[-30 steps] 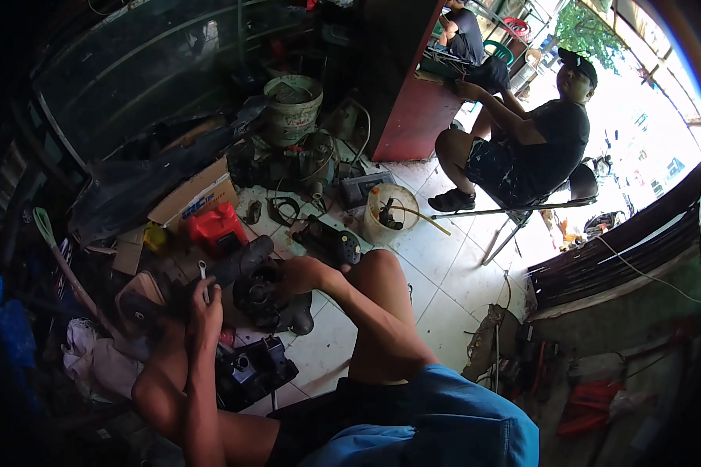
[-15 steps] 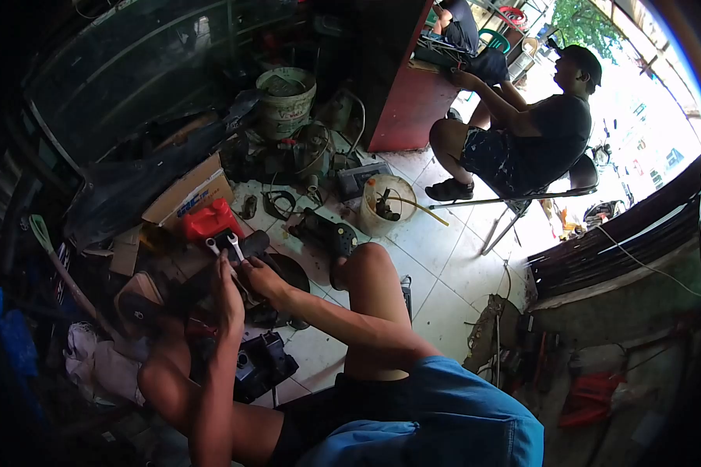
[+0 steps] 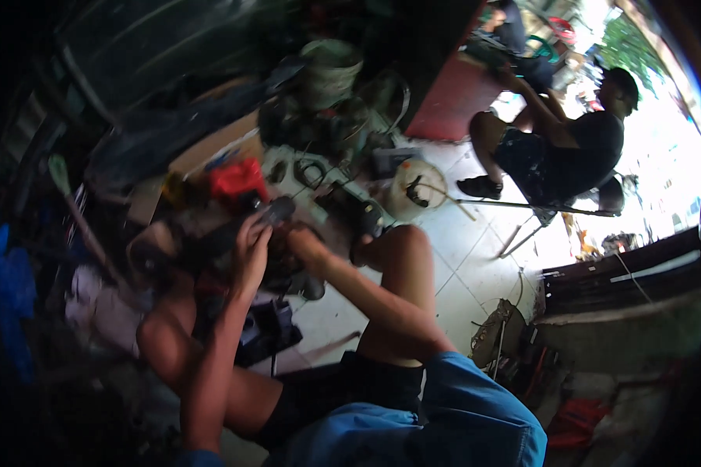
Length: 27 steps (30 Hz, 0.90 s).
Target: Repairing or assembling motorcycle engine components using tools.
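Note:
My left hand (image 3: 252, 241) is raised between my knees, fingers curled at a dark, blurred object (image 3: 276, 210) that I cannot make out clearly. My right hand (image 3: 304, 245) is just right of it, closed, its fingertips hidden and smeared. Beneath both hands is a dark mechanical part (image 3: 234, 233) on the floor. A black plastic housing (image 3: 269, 335) lies nearer me, below my forearms. Beyond my hands stands a red plastic jerrycan (image 3: 230, 179).
A co-worker (image 3: 580, 156) sits on a folding chair at right, another person (image 3: 510, 27) farther back. A bucket (image 3: 413, 194) with a hose, a grimy bucket (image 3: 327, 82), cardboard (image 3: 195, 156), black machinery (image 3: 358, 214) and tools crowd the tiled floor (image 3: 463, 272).
My hands came together with two wrenches, then shifted up and rightward in the frame; the wrenches no longer show clearly. The view has tilted and blurred, shifting the surroundings rightward.

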Available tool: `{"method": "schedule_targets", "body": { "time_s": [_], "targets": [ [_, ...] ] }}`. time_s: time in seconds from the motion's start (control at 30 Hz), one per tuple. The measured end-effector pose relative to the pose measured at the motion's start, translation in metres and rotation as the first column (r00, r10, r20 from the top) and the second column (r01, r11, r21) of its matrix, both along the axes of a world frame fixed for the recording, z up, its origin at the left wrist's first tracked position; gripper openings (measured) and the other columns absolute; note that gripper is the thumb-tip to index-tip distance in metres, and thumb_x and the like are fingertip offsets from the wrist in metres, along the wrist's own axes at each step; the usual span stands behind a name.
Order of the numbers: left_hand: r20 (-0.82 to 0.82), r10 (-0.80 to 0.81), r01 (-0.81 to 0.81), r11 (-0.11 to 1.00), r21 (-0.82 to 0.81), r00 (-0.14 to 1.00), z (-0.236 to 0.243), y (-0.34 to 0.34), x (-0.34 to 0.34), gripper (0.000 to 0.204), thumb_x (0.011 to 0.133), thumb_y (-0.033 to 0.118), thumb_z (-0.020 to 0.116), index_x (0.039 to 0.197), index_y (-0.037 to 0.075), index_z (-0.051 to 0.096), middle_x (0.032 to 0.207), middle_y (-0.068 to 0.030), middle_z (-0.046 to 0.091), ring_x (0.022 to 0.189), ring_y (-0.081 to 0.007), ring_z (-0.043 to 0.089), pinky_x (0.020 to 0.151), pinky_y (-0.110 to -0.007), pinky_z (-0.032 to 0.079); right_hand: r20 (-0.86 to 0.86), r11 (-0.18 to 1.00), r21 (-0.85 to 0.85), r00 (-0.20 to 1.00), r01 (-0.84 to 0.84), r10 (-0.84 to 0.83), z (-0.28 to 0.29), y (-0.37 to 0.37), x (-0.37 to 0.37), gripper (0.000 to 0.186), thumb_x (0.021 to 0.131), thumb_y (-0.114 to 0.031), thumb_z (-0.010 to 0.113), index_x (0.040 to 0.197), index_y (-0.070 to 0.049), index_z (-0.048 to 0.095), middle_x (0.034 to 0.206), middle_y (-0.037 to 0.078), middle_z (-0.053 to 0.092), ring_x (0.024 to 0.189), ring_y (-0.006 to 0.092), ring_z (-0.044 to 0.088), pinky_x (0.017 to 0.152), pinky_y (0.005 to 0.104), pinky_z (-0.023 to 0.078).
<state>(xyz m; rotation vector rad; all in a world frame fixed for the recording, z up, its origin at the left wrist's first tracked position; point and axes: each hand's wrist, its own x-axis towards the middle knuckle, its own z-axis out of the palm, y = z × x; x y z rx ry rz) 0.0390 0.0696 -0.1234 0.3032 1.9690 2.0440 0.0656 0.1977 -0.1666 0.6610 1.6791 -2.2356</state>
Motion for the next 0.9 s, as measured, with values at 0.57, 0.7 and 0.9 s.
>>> {"method": "schedule_targets", "body": {
  "time_s": [0.57,0.7,0.9],
  "targets": [
    [-0.398,0.419,-0.418,0.904,0.094,0.816,0.205,-0.116,-0.064,0.02,0.085,0.018,0.053,0.098,0.007,0.063,0.089,-0.0028,0.064,0.075,-0.0112,0.061,0.063,-0.025,0.047,-0.072,0.85,-0.413,0.919,0.327,-0.389,0.076,0.121,-0.01,0.02,0.096,-0.027,0.044,0.078,-0.017,0.045,0.06,-0.004,0.037,0.045,0.0086,0.031,0.038,0.0238,0.025],
    [-0.557,0.171,-0.398,0.861,-0.315,0.813,0.26,-0.129,-0.066,0.04,0.09,0.035,0.044,0.113,0.007,0.06,0.107,-0.0111,0.064,0.095,-0.0207,0.061,0.082,-0.032,0.047,-0.021,0.825,-0.435,0.912,0.361,-0.41,0.07,0.152,-0.012,0.019,0.097,-0.026,0.042,0.08,-0.019,0.045,0.06,-0.005,0.035,0.047,0.0078,0.029,0.041,0.0231,0.023],
    [-0.307,0.134,-0.284,0.806,-0.52,0.942,0.233,-0.147,-0.035,0.046,0.09,0.039,0.039,0.117,0.007,0.056,0.114,-0.0116,0.058,0.103,-0.0222,0.055,0.088,-0.033,0.041,-0.045,0.875,-0.381,0.939,0.3,-0.342,0.072,0.132,-0.022,0.02,0.098,-0.025,0.039,0.081,-0.018,0.046,0.06,-0.005,0.036,0.049,0.0093,0.029,0.045,0.0241,0.023]
  ]
}}
